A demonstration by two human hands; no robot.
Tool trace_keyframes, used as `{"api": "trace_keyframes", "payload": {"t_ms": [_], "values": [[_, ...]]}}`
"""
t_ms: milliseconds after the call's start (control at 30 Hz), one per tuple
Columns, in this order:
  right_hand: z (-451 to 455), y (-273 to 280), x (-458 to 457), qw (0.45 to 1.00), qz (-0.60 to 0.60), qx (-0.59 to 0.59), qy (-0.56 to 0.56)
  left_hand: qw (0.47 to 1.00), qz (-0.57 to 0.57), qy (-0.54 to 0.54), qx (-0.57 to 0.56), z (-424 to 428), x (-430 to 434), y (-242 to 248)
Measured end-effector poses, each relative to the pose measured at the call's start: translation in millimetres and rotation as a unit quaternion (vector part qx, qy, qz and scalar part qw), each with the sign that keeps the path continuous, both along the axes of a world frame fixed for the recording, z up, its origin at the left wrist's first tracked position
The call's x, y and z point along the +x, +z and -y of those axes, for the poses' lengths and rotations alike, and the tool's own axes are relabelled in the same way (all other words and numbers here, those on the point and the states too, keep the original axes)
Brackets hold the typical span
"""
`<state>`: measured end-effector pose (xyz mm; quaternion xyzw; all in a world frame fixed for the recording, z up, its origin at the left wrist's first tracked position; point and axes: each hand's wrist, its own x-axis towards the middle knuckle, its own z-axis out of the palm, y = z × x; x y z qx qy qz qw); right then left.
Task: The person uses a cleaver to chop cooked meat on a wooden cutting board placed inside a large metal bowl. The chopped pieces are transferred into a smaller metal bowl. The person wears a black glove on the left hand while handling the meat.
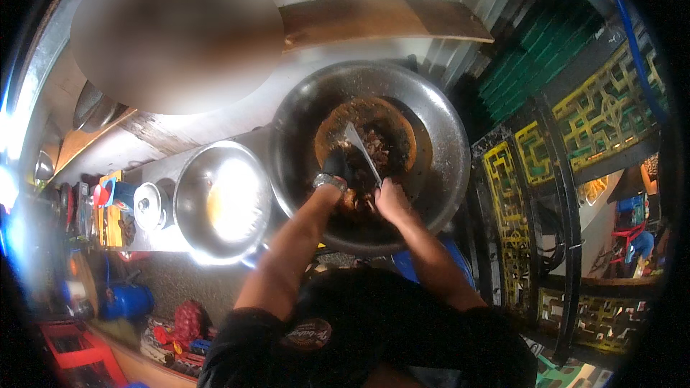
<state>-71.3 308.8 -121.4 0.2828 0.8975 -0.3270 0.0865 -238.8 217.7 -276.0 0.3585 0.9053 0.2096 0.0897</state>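
Observation:
A round wooden chopping block (401,118) sits inside a wide metal basin (450,172) before me. My right hand (393,200) grips the handle of a cleaver (358,140), its blade slanting up and left over the block. Chopped dark meat (377,152) lies in a heap just right of the blade. My left hand (335,164), in a black glove with a band at the wrist, is at the block's left side, left of the cleaver. Its fingers are too dark to make out. Browned chunks of food (350,200) lie between my wrists.
Left of the basin stands a large steel bowl (186,199), strongly lit, with a lidded pot (148,205) beyond it. A yellow-painted metal gate (501,215) borders the right side. A wooden shelf (372,20) runs behind. Low at left are a red crate (81,350) and a red mesh sack (188,320).

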Motion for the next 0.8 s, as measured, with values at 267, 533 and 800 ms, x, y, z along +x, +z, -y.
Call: {"api": "trace_keyframes", "payload": {"t_ms": [267,533,800], "values": [[10.0,-9.6,1.5,0.986,-0.156,0.053,-0.023,0.976,-0.089,0.102,0.168,11.2,14.3,-9.0],[9.0,-0.2,-3.5,0.977,-0.206,0.025,-0.039,0.991,0.101,0.090,-0.009,20.3,26.2,74.8],[16.1,-0.3,-5.9,0.992,-0.119,0.039,-0.018,0.983,0.060,0.151,0.085,26.3,17.3,33.4]]}}
